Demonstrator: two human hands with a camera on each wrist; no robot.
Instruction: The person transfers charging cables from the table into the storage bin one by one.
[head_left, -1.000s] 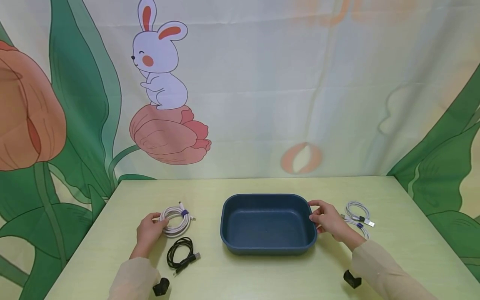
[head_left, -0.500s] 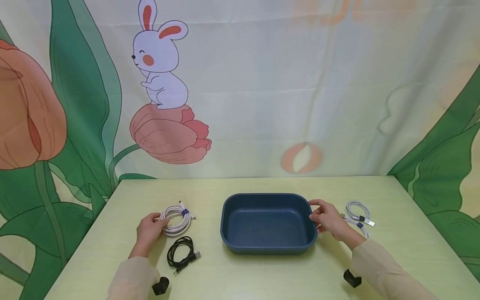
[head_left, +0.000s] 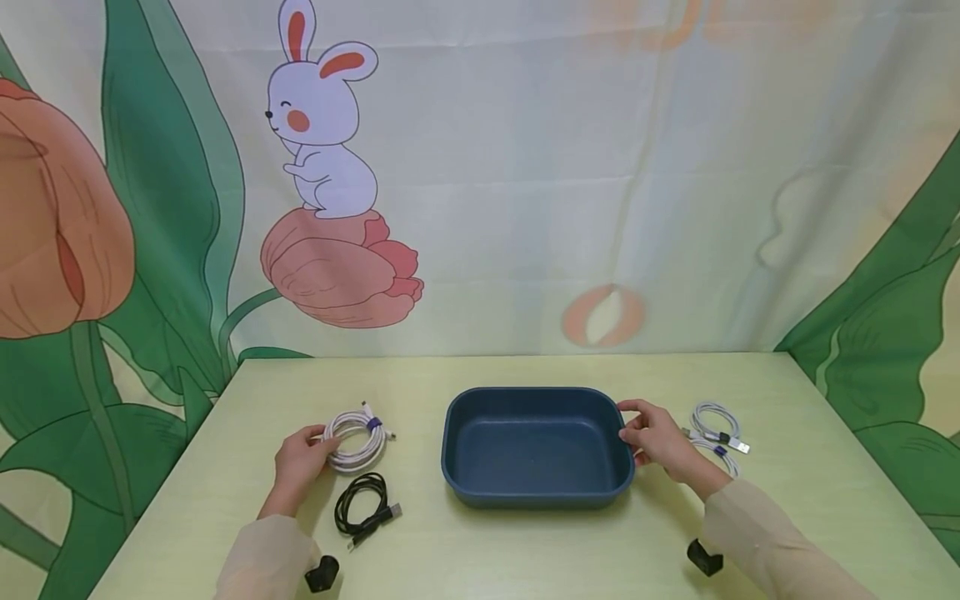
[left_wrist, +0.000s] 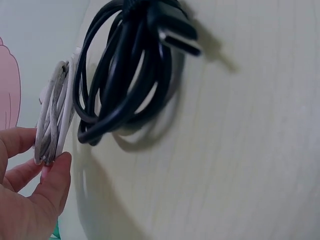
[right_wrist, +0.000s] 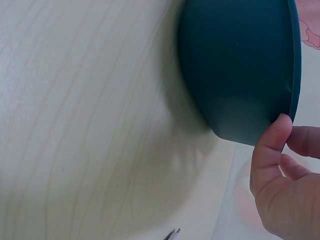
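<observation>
Between thumb and fingers, my left hand [head_left: 302, 458] pinches the left side of a coiled white charging cable [head_left: 375, 454], bound with a blue tie. The left wrist view shows this white coil [left_wrist: 50, 120] edge-on, thumb on one side and fingers on the other. Just in front of it lies a coiled black USB cable [head_left: 341, 512], large in the left wrist view. On the other side, my right hand [head_left: 660, 442] grips the right rim of a dark blue rectangular basin [head_left: 536, 502]. In the right wrist view its thumb [right_wrist: 272, 142] presses against the basin's wall [right_wrist: 235, 75].
Two coiled white USB cables [head_left: 716, 407] lie right of the basin, beyond the right hand. Small black devices sit by the left wrist [head_left: 322, 573] and the right wrist [head_left: 705, 557]. A printed cloth backdrop [head_left: 495, 208] hangs behind the pale table [head_left: 525, 558].
The white cable coil in my left hand has shifted slightly to the right. My right hand and the basin stay in place.
</observation>
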